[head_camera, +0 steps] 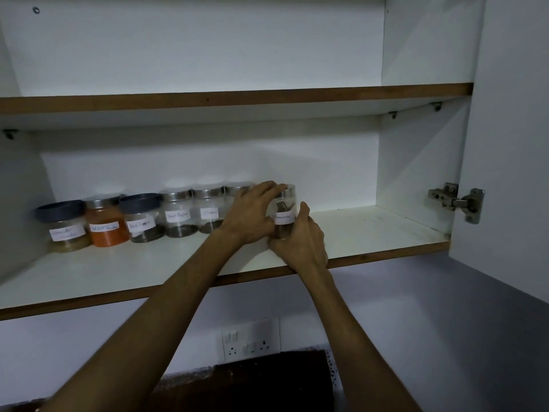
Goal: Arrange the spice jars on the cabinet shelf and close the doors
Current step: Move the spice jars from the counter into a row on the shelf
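Note:
Several clear, white-labelled spice jars stand in a row along the back of the lower cabinet shelf [371, 233]. From the left: a dark-lidded jar [64, 224], an orange-powder jar [107, 223], another dark-lidded jar [142, 218], then two steel-lidded jars [178, 214] [209, 211]. A further steel lid [236, 190] shows behind my left hand. At the row's right end stands a cinnamon jar [285, 214]. My left hand [252, 214] grips its left side and top. My right hand [301, 240] wraps its right side and base. Both hands hide most of it.
The shelf's right half is bare. The upper shelf [237, 98] holds nothing in view. The right door [511, 129] stands open on its steel hinge [456, 200]. A wall socket panel [251, 339] and a dark countertop [252, 385] lie below.

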